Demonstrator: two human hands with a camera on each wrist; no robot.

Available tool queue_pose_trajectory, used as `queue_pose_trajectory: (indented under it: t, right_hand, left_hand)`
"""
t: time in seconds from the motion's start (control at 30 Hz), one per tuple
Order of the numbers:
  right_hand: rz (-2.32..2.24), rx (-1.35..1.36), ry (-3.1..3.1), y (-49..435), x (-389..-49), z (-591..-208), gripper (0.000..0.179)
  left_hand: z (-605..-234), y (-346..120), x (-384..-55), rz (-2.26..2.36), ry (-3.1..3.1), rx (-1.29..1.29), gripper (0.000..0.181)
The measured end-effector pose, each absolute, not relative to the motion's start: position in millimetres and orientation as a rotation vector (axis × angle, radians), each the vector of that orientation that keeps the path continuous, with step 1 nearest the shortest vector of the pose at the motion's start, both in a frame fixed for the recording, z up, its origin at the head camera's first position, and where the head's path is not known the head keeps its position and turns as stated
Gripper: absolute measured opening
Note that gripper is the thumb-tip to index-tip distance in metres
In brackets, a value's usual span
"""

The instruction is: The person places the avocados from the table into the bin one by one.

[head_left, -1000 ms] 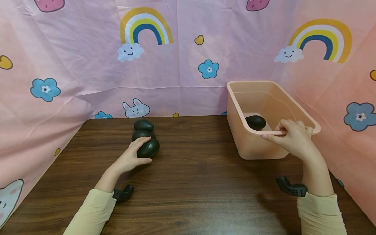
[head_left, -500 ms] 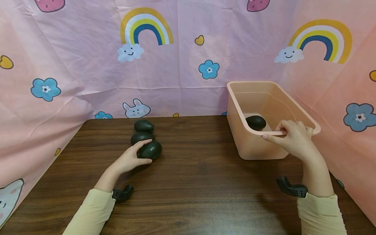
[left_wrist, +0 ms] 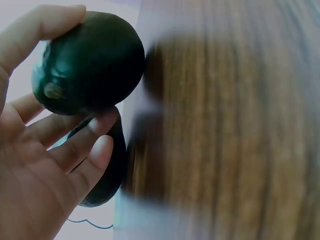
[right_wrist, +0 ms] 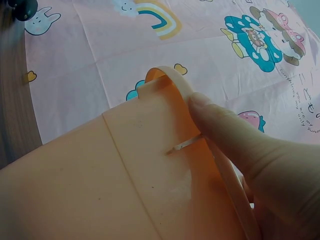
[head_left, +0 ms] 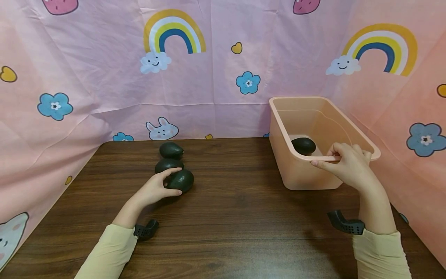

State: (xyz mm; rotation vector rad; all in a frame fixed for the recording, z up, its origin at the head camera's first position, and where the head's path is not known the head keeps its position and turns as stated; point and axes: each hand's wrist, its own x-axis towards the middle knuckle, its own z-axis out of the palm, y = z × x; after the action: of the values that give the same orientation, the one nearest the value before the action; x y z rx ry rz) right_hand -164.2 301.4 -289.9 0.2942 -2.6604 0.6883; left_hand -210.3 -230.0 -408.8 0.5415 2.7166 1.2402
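In the head view my left hand holds a dark green avocado between thumb and fingers, at the near end of a short row. Right behind it lie a second avocado and a third avocado. The left wrist view shows the thumb on one side of the held avocado, fingers on the other, their tips against the neighbouring avocado. My right hand grips the near rim of a peach plastic bin, thumb outside and fingers inside. Another avocado lies within the bin.
The dark wood table stretches between both hands. A pink patterned cloth hangs along its back and sides, close behind the bin. Each wrist wears a black strap mount, such as the left mount.
The nearest avocado has shifted slightly right and toward me, partly away from the second one. My left fingers have stayed around it with little movement. The right hand and the bin have kept still.
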Motion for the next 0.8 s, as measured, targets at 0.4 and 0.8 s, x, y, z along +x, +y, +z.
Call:
queue_pose_trajectory:
  t: [0.4,0.8]
  right_hand:
    - [0.693,0.288,-2.669,301.9,-164.0,-290.3,0.04]
    - [0.689,0.293,-2.663,302.0,-164.5,-290.4,0.04]
  left_hand:
    - [-406.5,-225.0,-206.7,1.223,2.744,0.53,0.069]
    - [-402.4,-220.1,-204.7,1.264,2.816,0.576,0.065]
